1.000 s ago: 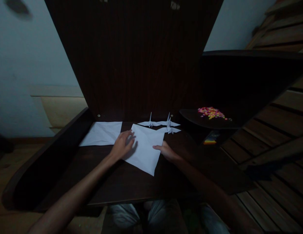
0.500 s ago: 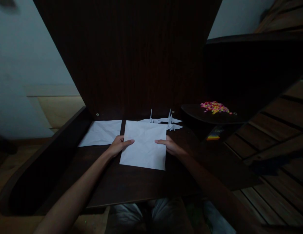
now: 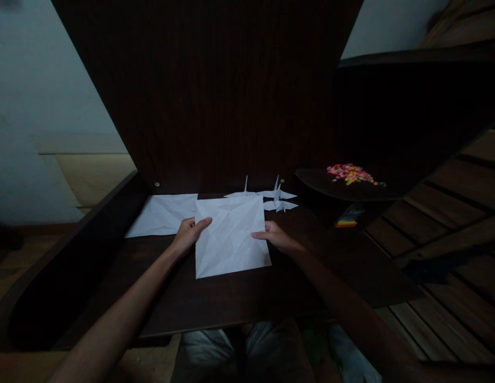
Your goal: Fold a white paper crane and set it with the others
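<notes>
Between my two hands is a square sheet of white paper (image 3: 231, 239), marked with crossing creases and slightly tilted. My left hand (image 3: 188, 234) pinches its left edge, thumb on top and fingers behind. On the opposite edge my right hand (image 3: 274, 235) grips it the same way. A second creased white sheet (image 3: 163, 214) lies flat on the desk to the left. Just behind the held paper stand several folded paper cranes (image 3: 279, 204), one partly covered by it.
The dark wooden desk (image 3: 231, 306) has a raised side (image 3: 72, 255) on the left and a tall back panel (image 3: 207, 96). At right, a small shelf (image 3: 315, 183) carries a heap of colourful small pieces (image 3: 351, 173). Beneath it sits something with coloured stripes (image 3: 346, 222).
The held sheet has turned a little and shifted slightly left, and its creases show more clearly. Both hands keep hold of it, the left one a bit higher on the edge.
</notes>
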A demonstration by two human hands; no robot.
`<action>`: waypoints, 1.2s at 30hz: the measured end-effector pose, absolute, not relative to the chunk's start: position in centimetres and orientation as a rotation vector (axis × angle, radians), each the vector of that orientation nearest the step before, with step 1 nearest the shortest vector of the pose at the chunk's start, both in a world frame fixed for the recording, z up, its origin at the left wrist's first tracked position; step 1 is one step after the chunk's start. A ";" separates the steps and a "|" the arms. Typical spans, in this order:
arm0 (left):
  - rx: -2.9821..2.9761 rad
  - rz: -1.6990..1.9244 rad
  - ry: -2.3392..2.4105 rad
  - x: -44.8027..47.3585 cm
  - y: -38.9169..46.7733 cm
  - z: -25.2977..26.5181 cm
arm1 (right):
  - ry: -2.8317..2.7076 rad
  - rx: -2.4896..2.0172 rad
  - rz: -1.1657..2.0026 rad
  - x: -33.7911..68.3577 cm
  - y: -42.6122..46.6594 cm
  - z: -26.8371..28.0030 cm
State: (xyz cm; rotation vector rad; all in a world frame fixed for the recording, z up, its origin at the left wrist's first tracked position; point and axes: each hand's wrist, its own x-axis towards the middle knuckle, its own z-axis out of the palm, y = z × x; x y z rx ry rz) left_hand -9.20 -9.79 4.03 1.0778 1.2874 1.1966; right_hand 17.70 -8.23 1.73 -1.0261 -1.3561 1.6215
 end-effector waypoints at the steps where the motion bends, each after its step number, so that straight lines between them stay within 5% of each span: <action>1: 1.056 1.212 1.270 -9.2 -9.7 4.0 | -1.358 -1.032 1.631 17.7 -8.3 1.8; 36: 1.039 1.068 1.094 -9.5 -10.0 3.9 | -1.054 -0.949 1.620 17.8 -8.3 2.9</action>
